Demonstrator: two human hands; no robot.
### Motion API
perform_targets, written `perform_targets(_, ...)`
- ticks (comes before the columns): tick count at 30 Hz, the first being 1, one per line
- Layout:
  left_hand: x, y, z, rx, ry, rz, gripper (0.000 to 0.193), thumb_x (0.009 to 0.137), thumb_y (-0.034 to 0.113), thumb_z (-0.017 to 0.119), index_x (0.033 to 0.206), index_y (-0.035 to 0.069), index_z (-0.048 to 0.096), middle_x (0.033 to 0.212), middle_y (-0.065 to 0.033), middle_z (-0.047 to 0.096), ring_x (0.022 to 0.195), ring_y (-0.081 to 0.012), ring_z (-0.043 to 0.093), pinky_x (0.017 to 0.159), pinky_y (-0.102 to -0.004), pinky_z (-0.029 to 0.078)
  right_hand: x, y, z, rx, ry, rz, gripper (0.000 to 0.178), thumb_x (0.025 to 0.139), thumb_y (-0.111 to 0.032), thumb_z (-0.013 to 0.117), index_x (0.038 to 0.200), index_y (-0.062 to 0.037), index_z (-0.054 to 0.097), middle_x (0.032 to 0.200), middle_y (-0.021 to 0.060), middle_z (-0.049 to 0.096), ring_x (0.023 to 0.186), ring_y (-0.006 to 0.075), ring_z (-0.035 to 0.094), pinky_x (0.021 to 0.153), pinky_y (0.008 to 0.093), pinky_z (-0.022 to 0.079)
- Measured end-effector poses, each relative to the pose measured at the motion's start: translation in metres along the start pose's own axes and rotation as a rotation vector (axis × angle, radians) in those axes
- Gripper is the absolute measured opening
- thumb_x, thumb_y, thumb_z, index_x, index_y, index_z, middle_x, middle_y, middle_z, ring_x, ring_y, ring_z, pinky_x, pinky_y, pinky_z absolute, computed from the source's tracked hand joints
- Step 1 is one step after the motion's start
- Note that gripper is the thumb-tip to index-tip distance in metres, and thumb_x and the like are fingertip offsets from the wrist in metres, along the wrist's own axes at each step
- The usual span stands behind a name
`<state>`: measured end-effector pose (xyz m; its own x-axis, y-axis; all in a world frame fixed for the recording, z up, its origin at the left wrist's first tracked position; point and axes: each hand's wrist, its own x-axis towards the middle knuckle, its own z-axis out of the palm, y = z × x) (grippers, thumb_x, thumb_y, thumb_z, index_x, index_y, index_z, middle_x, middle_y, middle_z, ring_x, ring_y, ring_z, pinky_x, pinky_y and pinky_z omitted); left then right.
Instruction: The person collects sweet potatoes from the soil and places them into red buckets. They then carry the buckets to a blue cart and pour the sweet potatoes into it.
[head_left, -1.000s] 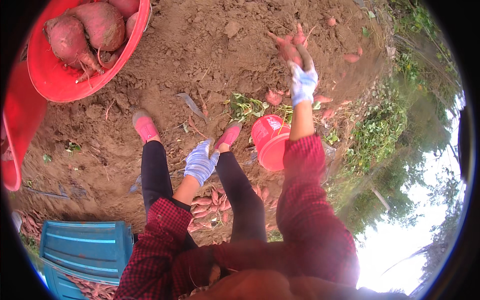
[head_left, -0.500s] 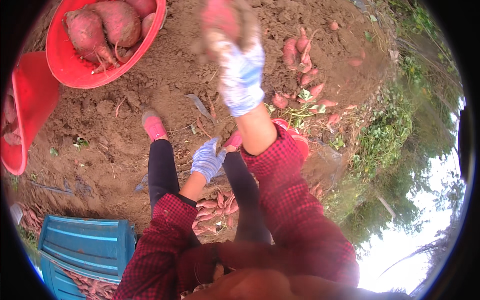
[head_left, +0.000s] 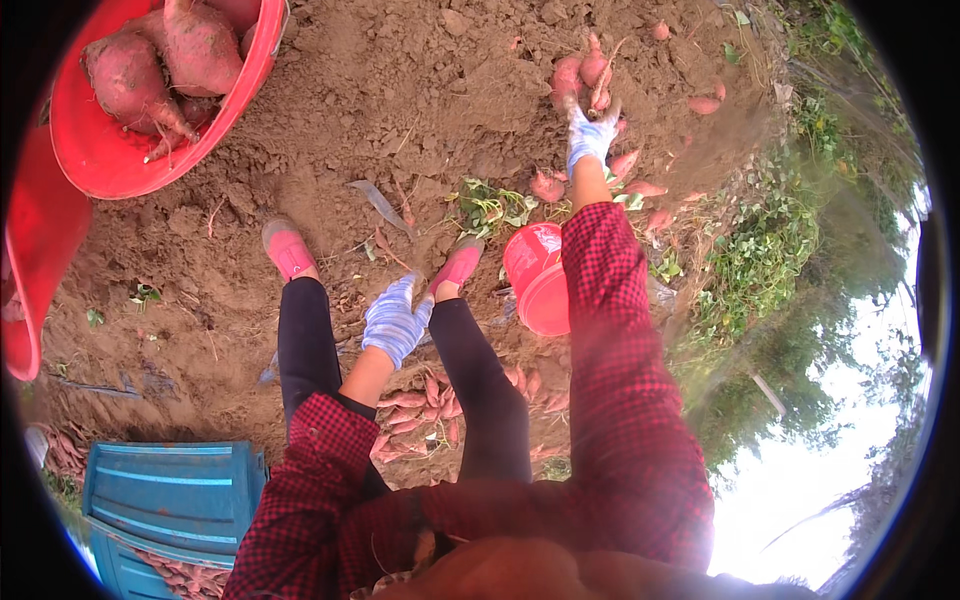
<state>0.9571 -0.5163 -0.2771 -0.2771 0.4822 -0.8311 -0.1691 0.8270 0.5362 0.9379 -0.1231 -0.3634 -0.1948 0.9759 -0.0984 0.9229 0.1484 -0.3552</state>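
Our right hand [head_left: 592, 133] is at a cluster of red sweet potatoes [head_left: 592, 70] lying on the soil [head_left: 430, 115], its fingers parted at the near end of them; we cannot tell whether it grips any. Our left hand [head_left: 396, 322] hangs between our legs [head_left: 484, 390], back upward and fingers loosely stretched out, near the right pink shoe [head_left: 460, 266]. We see nothing held in it, though its palm is hidden. Both hands wear pale blue-and-white gloves, the right one dirty at the fingertips.

Just beside the right wrist we have more loose roots [head_left: 547, 187], and others lie farther right. Nearer to us stands a small red bucket [head_left: 545, 300], partly hidden by our checked right sleeve [head_left: 615, 320]. Green vines [head_left: 490, 207] lie beyond the right shoe, and a grey strip [head_left: 382, 206] lies to the left of them. Below our left hand, a pile [head_left: 405, 408] of slimmer roots shows between our legs.

Well apart at upper left, a large red tub [head_left: 120, 187] holds several big roots, with a second red tub [head_left: 48, 225] just beside it. At lower left we see a blue crate [head_left: 165, 485] with roots by it. Leafy growth [head_left: 765, 265] lines our right side.
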Motion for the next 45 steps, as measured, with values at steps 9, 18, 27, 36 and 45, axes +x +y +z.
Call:
perform_targets(9,0.002,0.011,0.002,0.084,0.026,0.025,0.047,0.085,0.026,0.061,0.122,-0.001,0.052,0.117,-0.0205,0.059,0.109,-0.0338,0.056,0.094,-0.0395,0.043,0.018,0.022,-0.042,0.744,-0.224,0.068,0.057,0.072,-0.004,0.073,0.122,-0.0020,0.046,0.108,0.0077,0.056,0.095,0.0189,0.055,0.092,0.0285,0.042)
perform_targets(18,0.002,-0.001,0.007,0.160,0.025,-0.002,0.050,0.086,0.034,0.057,0.127,0.005,0.050,0.119,-0.0195,0.058,0.110,-0.0342,0.055,0.094,-0.0430,0.042,-0.020,-0.016,-0.102,-0.190,-0.087,-0.695,0.052,0.065,0.000,0.065,0.114,-0.0153,0.064,0.143,0.0217,0.031,0.127,0.0366,0.040,0.099,0.0344,0.042)
perform_targets(27,-0.024,-0.043,0.013,-0.544,0.086,0.037,0.061,0.086,0.024,0.065,0.136,0.003,0.039,0.129,-0.0144,0.052,0.119,-0.0264,0.050,0.100,-0.0340,0.038,-0.138,-0.029,-0.234,0.731,-0.439,-0.255,0.051,0.068,0.012,0.063,0.116,-0.0031,0.058,0.143,0.0072,0.034,0.131,0.0229,0.035,0.103,0.0313,0.039)
perform_targets(36,-0.239,0.077,-0.064,-1.092,-0.167,0.471,0.076,0.089,0.027,0.062,0.146,0.006,0.016,0.141,-0.0090,0.037,0.126,-0.0205,0.040,0.105,-0.0347,0.033,-0.237,-0.065,-0.374,0.770,-0.864,-0.004,0.064,0.072,0.012,0.060,0.132,-0.0037,0.044,0.115,0.0037,0.057,0.103,0.0152,0.055,0.087,0.0285,0.048)
perform_targets(45,-0.374,0.164,-0.151,-1.473,-0.238,0.827,0.066,0.091,0.030,0.056,0.145,0.012,0.024,0.143,-0.0105,0.035,0.127,-0.0257,0.041,0.108,-0.0427,0.030,-0.322,-0.213,-0.484,0.796,-1.174,-0.560,0.037,0.079,-0.002,0.068,0.113,-0.0091,0.055,0.102,-0.0002,0.060,0.093,0.0134,0.057,0.079,0.0298,0.049)
